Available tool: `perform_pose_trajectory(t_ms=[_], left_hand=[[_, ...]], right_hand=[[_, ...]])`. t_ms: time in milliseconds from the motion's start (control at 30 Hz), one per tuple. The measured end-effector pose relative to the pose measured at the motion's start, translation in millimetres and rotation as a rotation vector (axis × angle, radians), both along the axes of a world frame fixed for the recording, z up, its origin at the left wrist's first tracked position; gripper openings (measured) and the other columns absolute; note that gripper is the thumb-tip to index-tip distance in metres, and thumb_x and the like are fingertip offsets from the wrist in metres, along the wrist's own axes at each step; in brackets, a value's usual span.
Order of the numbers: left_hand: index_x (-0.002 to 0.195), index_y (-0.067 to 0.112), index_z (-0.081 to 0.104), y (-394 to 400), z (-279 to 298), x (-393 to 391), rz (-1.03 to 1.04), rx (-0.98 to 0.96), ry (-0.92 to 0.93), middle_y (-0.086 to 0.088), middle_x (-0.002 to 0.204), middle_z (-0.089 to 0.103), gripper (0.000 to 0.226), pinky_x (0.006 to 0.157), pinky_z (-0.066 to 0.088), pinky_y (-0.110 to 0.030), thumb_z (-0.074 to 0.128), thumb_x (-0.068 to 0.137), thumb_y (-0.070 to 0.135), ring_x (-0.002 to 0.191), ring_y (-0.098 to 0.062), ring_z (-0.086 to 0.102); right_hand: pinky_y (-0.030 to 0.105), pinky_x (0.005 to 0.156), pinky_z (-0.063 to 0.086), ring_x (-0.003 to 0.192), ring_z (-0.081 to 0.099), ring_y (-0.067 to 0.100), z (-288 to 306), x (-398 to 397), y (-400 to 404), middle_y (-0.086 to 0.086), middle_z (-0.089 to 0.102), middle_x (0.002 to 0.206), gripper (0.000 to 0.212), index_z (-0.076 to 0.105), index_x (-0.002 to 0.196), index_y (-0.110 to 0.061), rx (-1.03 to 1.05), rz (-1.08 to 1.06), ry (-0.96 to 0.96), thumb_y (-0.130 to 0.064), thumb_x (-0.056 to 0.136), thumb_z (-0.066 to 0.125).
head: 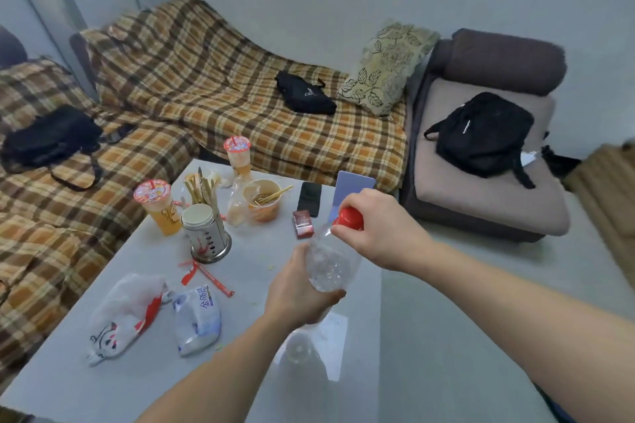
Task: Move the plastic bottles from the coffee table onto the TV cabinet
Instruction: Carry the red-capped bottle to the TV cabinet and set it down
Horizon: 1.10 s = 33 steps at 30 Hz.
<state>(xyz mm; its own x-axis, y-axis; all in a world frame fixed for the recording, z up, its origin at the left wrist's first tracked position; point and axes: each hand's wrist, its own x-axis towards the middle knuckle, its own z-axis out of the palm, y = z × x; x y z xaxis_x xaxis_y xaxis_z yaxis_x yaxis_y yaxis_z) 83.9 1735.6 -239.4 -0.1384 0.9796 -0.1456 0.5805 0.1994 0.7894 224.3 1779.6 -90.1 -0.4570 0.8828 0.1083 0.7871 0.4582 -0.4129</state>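
A clear, crumpled plastic bottle (331, 261) with a red cap (350, 216) is held tilted above the white coffee table (268, 381). My left hand (299, 292) grips its lower body from below. My right hand (381, 227) closes around the red cap at the top. The bottle's reflection shows on the glossy tabletop beneath it. The TV cabinet is out of view.
The table carries two orange drink cups (159, 206), a steel canister (206, 233), a noodle bowl (263, 197), plastic bags (123, 309), a red packet (302, 223) and a black case (309, 197). A plaid-covered sofa (206, 96) wraps round the far side; black bags lie on it.
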Motion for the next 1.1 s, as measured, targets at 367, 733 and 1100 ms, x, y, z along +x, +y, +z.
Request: perform_pose_trajectory(t_ms=[367, 733, 1100], left_hand=[[0.106, 0.038, 0.035, -51, 98, 93, -0.48, 0.188, -0.011, 0.017, 0.095, 0.058, 0.076, 0.076, 0.05, -0.033, 0.076, 0.047, 0.063, 0.09, -0.011, 0.059], [0.1, 0.047, 0.033, -169, 130, 287, -0.892, 0.165, -0.089, 0.018, 0.093, 0.057, 0.074, 0.059, 0.043, -0.018, 0.079, 0.044, 0.06, 0.082, 0.002, 0.056], [0.112, 0.036, 0.043, -379, 141, 493, -1.292, 0.123, -0.09, 0.018, 0.102, 0.06, 0.082, 0.077, 0.051, -0.026, 0.082, 0.044, 0.06, 0.094, -0.002, 0.058]], right_hand=[[0.025, 0.071, 0.038, 0.086, 0.052, 0.016, 104, 107, -121, 0.0, 0.059, 0.093, 0.025, 0.064, 0.09, -0.017, 0.05, -0.411, 0.058, -0.041, 0.083, 0.068], [0.02, 0.06, 0.036, 0.078, 0.052, 0.008, 126, 281, -307, -0.008, 0.057, 0.088, 0.024, 0.063, 0.086, -0.025, 0.144, -0.791, 0.127, -0.047, 0.079, 0.068], [0.027, 0.067, 0.039, 0.08, 0.054, 0.012, 124, 452, -556, -0.008, 0.061, 0.087, 0.021, 0.063, 0.084, -0.025, 0.209, -1.16, 0.176, -0.044, 0.078, 0.072]])
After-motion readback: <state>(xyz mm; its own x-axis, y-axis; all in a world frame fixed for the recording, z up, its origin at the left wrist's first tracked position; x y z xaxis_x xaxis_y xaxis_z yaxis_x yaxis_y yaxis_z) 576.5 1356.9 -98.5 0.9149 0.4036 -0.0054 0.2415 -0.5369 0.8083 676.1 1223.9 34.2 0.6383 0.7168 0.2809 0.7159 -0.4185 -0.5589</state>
